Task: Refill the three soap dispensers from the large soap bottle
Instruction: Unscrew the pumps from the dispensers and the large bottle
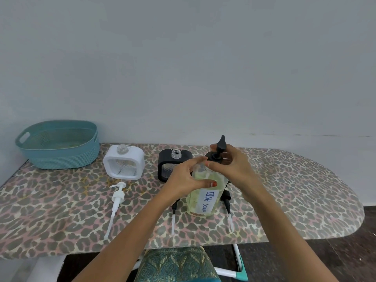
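The large soap bottle (204, 192) stands upright near the front of the leopard-print desk (295, 190), nearly full of pale liquid, so it likely handles heavy, rigid and slick. The left hand (183, 180) wraps its shoulder while the right hand (227, 165) pinches the black pump collar (213, 158). Behind stand the white dispenser (124, 162) and black dispenser (173, 163), necks open.

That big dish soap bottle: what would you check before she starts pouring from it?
1. Large soap bottle steadied by left hand: ok.
2. Its black pump top off: not ok, right hand is at its collar.
3. White dispenser neck open: ok.
4. Black dispenser neck open: ok.
5. Third dispenser open: cannot tell, hidden behind the hands.
6. White pump clear of the dispensers: ok.
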### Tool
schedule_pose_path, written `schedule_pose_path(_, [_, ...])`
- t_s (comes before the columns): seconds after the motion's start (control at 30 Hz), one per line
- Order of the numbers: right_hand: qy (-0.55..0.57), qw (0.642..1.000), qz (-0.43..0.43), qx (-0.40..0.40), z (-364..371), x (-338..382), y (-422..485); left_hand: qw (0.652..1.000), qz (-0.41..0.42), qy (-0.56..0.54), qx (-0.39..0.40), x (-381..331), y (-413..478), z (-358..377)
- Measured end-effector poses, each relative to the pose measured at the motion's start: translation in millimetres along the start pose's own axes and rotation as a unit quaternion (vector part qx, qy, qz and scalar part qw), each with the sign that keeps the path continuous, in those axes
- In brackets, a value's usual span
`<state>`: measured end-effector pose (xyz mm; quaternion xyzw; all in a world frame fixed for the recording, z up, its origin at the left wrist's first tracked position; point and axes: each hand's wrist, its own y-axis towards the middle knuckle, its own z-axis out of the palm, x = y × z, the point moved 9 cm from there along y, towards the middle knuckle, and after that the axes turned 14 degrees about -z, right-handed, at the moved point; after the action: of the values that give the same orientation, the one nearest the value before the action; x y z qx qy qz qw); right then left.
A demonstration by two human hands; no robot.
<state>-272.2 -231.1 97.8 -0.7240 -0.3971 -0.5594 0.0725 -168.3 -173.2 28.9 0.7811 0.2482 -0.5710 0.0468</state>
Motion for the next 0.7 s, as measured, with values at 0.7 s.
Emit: schedule_pose_path(0.7, [-0.089, 0.994, -0.049, -0.045, -17, 25, 2, 1.000, -0.002, -0.006, -0.004, 0, -2, -1])
